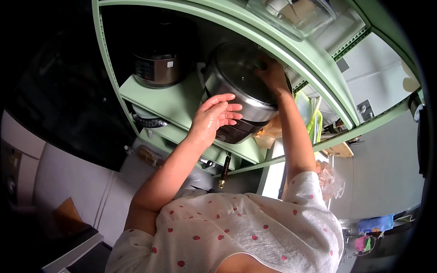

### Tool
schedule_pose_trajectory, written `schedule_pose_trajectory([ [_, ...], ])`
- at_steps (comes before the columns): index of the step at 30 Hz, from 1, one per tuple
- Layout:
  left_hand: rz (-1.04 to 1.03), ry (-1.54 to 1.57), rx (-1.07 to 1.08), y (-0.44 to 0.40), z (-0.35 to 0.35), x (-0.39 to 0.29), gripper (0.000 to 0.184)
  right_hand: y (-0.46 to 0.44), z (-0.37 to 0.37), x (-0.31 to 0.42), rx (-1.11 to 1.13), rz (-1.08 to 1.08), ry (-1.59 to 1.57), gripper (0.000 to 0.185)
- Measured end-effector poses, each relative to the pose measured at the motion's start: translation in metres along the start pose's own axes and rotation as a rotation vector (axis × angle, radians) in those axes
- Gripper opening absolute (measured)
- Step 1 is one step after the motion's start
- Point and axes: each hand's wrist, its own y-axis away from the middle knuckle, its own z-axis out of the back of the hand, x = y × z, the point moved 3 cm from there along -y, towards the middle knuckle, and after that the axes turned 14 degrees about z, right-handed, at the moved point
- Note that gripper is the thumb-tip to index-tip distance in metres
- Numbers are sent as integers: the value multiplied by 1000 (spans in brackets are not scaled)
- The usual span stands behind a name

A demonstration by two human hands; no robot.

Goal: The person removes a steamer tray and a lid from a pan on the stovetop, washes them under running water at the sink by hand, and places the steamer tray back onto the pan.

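Note:
A large steel pot [259, 108] with a glass lid [236, 68] stands on a green shelf, over a dark base. My left hand [214, 119] is in front of the pot's near side, empty, with wet skin and fingers spread. Over the right part of the lid, my right hand [272, 75] has its fingers curled in shadow. What it grips there is too dark to make out.
A rice cooker [159, 70] sits on the green shelf [154, 100] at the left. A glass container [293, 18] is on the upper shelf. Green shelf rails frame the pot. A black-handled tool [225, 170] hangs below, and a plastic bag [330, 179] is at the right.

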Motion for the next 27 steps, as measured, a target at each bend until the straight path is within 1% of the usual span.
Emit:
schedule_pose_trajectory([
  [2, 7, 7, 6, -3, 1, 1, 27, 2, 1, 1, 41, 14, 36, 43],
  [6, 20, 13, 21, -8, 1, 7, 27, 3, 2, 7, 54, 4, 30, 42],
  [8, 21, 19, 24, -10, 2, 10, 28, 2, 4, 10, 65, -2, 64, 41],
  [9, 28, 9, 3, -10, 1, 10, 29, 2, 2, 6, 106, -17, 110, 43],
  [13, 38, -15, -17, -9, 3, 13, 30, 3, -3, 3, 78, -68, 89, 44],
  [16, 57, -23, -36, -8, 2, 19, 30, 8, 5, 12, 40, -105, 79, 42],
  [18, 75, 3, -37, -8, 1, 25, 29, 16, 20, 28, 16, -207, 153, 42],
  [19, 88, 34, -40, -8, 1, 28, 28, 27, 18, 27, -62, -159, 203, 42],
  [20, 98, 21, -30, -8, 1, 31, 28, 34, 22, 41, -143, -112, 258, 41],
  [21, 93, 60, -73, -9, 2, 34, 27, 46, 26, 60, -216, -33, 307, 37],
  [22, 93, 98, -112, -10, 3, 37, 25, 51, 34, 79, 34, -341, 144, 34],
  [23, 73, 130, -167, -11, 5, 40, 22, 64, 33, 96, -265, -160, 156, 25],
  [24, 53, 189, -187, -11, 3, 41, 19, 72, 35, 114, -415, -4, 74, 21],
  [25, 53, 196, -150, -12, 5, 43, 18, 83, 31, 132, -466, 19, 22, 19],
  [26, 57, 204, -112, -12, 7, 45, 16, 95, 27, 153, -460, -6, -19, 19],
  [27, 62, 223, -160, -11, 3, 50, 16, 109, 18, 166, -486, -46, -97, 21],
])
